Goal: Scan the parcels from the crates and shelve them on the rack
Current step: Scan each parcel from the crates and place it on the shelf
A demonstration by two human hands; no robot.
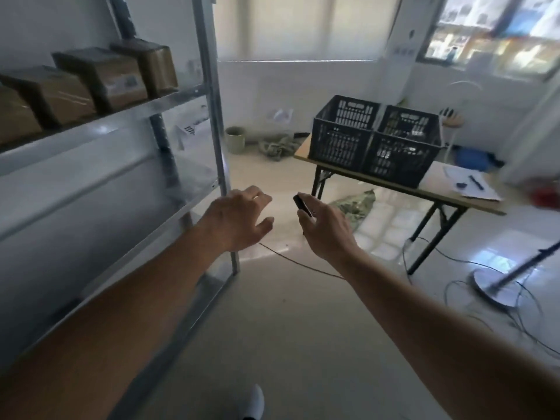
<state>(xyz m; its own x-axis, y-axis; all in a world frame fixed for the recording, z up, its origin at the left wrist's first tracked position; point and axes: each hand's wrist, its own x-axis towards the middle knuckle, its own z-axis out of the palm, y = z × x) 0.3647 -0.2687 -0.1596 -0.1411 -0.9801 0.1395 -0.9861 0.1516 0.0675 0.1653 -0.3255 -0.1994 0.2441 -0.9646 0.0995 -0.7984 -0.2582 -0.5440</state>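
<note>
Several brown cardboard parcels (100,80) stand in a row on an upper shelf of the grey metal rack (209,95) at the left. Two black slatted crates (375,140) sit side by side on a folding table (454,192) at the right; their contents are too blurred to tell. My left hand (239,216) hovers in mid-air beside the rack's front post, fingers spread, holding nothing. My right hand (324,225) is closed around a small black scanner (303,204), well short of the table.
Papers and a pen (472,183) lie on the table's right end. Cables (515,307) and a round lamp base (497,286) clutter the floor at the right. A bucket (235,139) and crumpled cloth (277,147) lie by the far wall, with camouflage fabric (354,204) under the table.
</note>
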